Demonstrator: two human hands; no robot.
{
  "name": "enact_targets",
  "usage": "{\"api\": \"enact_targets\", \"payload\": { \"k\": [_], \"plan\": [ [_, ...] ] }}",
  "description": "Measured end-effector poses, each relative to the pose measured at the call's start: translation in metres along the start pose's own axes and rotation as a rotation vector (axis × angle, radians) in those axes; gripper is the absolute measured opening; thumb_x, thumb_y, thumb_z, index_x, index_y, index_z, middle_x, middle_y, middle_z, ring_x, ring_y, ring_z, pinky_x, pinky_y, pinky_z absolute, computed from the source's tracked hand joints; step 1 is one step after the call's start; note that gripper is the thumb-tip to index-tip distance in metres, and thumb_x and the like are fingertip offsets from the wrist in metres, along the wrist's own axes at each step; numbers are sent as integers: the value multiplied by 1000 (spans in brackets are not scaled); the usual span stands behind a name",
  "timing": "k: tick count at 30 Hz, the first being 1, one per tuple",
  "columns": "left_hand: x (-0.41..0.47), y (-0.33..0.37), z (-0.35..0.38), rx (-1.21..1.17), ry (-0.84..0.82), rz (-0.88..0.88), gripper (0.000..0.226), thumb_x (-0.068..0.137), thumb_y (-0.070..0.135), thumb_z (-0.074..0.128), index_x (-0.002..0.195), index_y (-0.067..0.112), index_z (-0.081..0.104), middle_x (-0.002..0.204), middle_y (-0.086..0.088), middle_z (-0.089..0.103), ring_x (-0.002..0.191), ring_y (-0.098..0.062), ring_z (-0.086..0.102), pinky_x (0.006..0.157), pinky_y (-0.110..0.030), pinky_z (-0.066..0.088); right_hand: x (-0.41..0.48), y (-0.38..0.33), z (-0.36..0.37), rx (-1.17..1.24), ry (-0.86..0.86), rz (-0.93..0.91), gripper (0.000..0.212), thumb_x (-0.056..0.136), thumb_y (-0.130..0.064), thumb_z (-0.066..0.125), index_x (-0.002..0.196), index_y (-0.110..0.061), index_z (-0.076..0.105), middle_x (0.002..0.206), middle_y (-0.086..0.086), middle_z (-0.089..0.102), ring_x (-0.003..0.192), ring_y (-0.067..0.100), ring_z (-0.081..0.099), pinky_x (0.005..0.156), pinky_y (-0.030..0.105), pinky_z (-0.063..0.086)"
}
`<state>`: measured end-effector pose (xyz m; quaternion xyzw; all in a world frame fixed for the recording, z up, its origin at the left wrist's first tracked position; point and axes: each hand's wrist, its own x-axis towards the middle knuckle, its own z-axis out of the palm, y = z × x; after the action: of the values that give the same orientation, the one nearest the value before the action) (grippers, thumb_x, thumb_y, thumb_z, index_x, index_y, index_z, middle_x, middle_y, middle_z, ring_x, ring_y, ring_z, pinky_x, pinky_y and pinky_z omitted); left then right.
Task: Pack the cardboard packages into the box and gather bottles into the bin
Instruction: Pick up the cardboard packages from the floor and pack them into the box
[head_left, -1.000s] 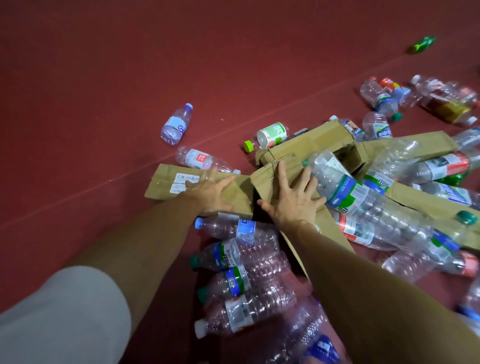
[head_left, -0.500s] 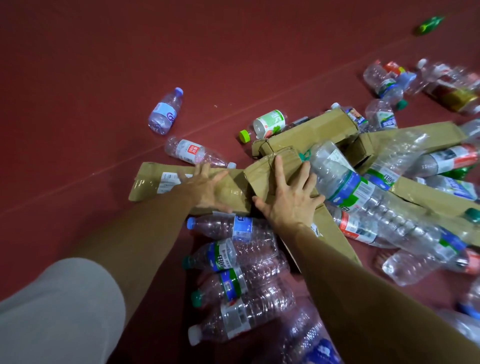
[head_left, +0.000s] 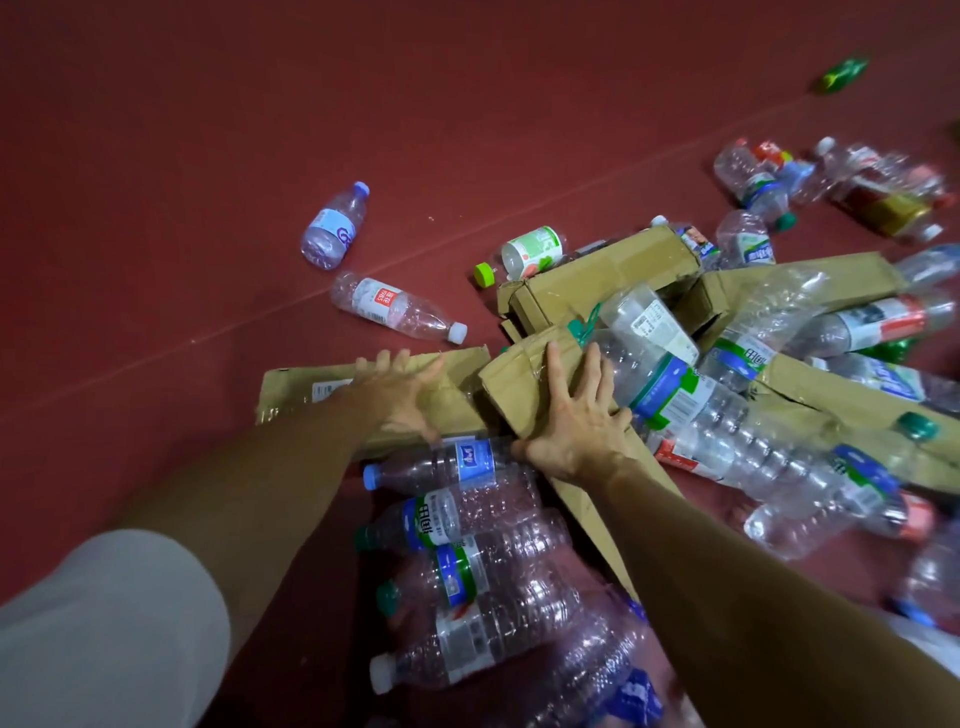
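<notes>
Dark red flooring (head_left: 208, 130) fills the view, and neither the box nor the bin is in sight, so everything named in the task lies loose on it. Biggest in the heap are the crushed brown cardboard packages: a flat one with a white label (head_left: 296, 389) on the left, a long creased one (head_left: 519, 374) slanting toward the viewer in the middle, and a folded-open one (head_left: 613, 270) behind. Clear plastic bottles with blue and green labels (head_left: 483, 551) lie packed against the near edge of the cardboard, and a large crushed clear bottle (head_left: 691, 415) rests on the long package's right side. The left hand (head_left: 400, 395) lies spread and flat on the labelled package; the right hand (head_left: 571, 415) presses flat, fingers splayed, on the long one; neither is curled round anything. Drawing either package out from here would likely drag or tip the bottles leaning on it, sending them rolling across the smooth floor, where a small bottle with a purple label (head_left: 335, 226) already lies well apart. Flat palms may also slip on the taped cardboard. A loose lime-green cap (head_left: 485, 274) near the folded package could easily be overlooked.
</notes>
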<state>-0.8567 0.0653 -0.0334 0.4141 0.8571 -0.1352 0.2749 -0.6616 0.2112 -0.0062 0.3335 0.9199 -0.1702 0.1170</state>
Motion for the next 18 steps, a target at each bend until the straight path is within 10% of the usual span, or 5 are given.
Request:
{"api": "enact_targets", "payload": {
  "k": [18],
  "plan": [
    [-13,-1,24,-72,81,-85,129,63,85,65,156,36,-11,147,-17,25,135,-36,31,109,-61,31,-11,22,4,-173,-14,-8,119,75,-75,62,153,-39,-20,158,15,-31,148,42,-15,111,69,25]
  ]
}}
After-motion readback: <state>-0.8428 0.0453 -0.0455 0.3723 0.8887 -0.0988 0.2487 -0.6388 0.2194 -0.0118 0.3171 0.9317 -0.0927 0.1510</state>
